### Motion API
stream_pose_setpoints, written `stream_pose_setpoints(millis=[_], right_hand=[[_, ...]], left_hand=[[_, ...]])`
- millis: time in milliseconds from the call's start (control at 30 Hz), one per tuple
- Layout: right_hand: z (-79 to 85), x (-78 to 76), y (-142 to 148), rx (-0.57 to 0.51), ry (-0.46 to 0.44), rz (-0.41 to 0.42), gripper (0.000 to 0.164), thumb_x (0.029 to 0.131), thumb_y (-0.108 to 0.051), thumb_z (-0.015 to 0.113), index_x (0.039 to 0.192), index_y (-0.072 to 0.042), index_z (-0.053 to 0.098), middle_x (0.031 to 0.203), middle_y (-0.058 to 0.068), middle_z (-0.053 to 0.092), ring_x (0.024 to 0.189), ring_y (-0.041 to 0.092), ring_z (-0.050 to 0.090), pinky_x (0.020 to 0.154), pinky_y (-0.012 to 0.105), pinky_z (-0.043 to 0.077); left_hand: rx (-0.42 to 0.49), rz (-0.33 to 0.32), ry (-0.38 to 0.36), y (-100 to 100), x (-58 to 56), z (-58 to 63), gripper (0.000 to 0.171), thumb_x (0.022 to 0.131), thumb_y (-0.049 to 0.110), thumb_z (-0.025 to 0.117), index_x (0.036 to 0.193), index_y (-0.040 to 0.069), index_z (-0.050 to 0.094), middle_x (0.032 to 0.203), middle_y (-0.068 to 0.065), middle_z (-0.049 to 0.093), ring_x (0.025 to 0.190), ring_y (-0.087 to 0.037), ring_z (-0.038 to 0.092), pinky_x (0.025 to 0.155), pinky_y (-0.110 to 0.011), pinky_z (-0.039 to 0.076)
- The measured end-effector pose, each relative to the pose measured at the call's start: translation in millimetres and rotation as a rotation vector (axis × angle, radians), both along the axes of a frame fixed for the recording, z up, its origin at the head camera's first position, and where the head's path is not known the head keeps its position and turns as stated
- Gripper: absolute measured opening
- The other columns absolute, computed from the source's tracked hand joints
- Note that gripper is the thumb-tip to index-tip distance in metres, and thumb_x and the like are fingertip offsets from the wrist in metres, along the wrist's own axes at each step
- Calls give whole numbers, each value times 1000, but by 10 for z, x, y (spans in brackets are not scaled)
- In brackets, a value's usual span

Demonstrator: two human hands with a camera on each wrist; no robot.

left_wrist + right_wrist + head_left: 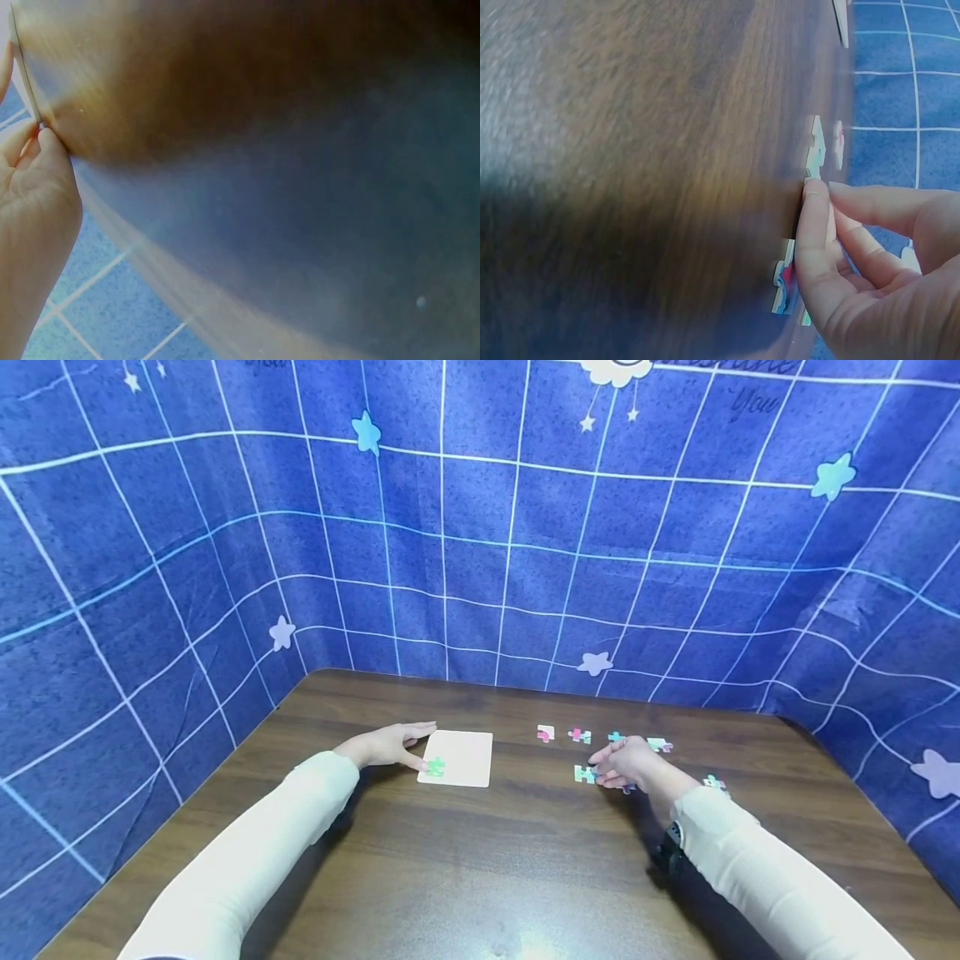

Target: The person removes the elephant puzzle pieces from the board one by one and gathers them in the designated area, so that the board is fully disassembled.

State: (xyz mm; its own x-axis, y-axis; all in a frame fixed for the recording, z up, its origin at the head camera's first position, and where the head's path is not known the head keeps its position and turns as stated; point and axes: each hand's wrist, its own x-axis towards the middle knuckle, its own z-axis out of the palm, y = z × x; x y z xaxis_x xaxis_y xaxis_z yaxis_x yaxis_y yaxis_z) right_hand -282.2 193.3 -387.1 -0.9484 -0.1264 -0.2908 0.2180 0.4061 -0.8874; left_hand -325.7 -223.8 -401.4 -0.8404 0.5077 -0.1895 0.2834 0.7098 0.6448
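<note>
At the left edge of a square white puzzle board [468, 760], my left hand [386, 747] rests with thumb and fingers spread apart. A green puzzle piece [435, 767] lies in the board's near left corner, by the thumb. In the left wrist view the thumb meets the thin board edge [27, 79]. To the right, my right hand [630, 764] pinches the right end of a pale green and blue puzzle piece [582, 773]. The right wrist view shows thumb and index fingertips at the end of that piece [816, 146], low over the table.
Around my right hand lie several other pieces: a pink-and-white one [545, 733], a pink and green one [579, 736], a blue one [616, 737], a pale one [659, 744] and one by the wrist [714, 782]. A blue curtain [480, 568] surrounds the wooden table [465, 860].
</note>
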Motion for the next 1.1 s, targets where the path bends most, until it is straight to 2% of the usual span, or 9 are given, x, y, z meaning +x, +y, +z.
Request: stream_pose_setpoints(millis=[300, 400, 733, 933, 1100], right_hand=[[36, -21, -10, -60, -6, -43, 34, 86, 12, 57, 119, 21, 54, 66, 4, 69, 56, 8, 65, 60, 22, 58], [68, -38, -21, -82, 0, -41, 34, 88, 11, 53, 120, 22, 52, 69, 3, 70, 56, 8, 65, 62, 23, 59], [178, -87, -116, -115, -1, -30, 38, 87, 8, 58, 123, 20, 52, 74, 1, 69, 60, 7, 65, 66, 22, 59], [174, -116, -230, -157, -2, -6, 37, 87, 7, 58, 121, 19, 53, 75, 2, 69, 61, 7, 65, 68, 23, 59], [169, -142, -396, -173, 1, 7, 37, 89, 6, 57, 123, 19, 52, 76, 3, 70, 62, 7, 66, 69, 23, 59]], left_hand=[[-11, 2, 1, 3, -14, -7, 91, 85, 32, 74, 154, 6, 22, 161, -11, 21, 145, -36, 27, 119, -47, 22], [-18, -4, 15, 3, -9, -3, 90, 85, 33, 74, 154, 5, 22, 160, -12, 22, 145, -34, 26, 120, -48, 20], [0, -12, -11, -1, 17, 29, 92, 83, 27, 76, 154, 4, 22, 162, -10, 19, 146, -34, 24, 120, -47, 19], [-58, -69, 56, -2, 28, 41, 88, 85, 25, 75, 152, 0, 24, 161, -14, 19, 148, -36, 14, 121, -50, 15], [-75, -102, 79, -7, 23, 45, 85, 86, 26, 73, 151, -1, 25, 161, -15, 19, 146, -37, 20, 120, -49, 18]])
